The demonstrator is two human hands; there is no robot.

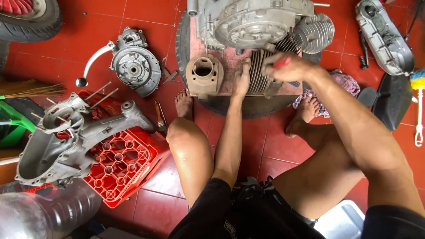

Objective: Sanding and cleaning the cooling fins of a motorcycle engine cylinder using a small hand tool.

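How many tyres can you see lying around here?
2. One tyre sits at the top left corner, partly cut off. The other tyre lies flat under the board that holds the engine parts, mostly covered. More may be out of view.

Head camera, seemingly near, facing down

Engine casing (252, 22) cut off by top edge — upper part out of frame. Red-handled tool in right hand (287, 67) mostly buried in fist, working end unseen. Finned cylinder (261, 73) partly covered by both hands. Tyre (31, 22) top left clipped — plastic bottle (44, 212) bottom left blurred, cropped.
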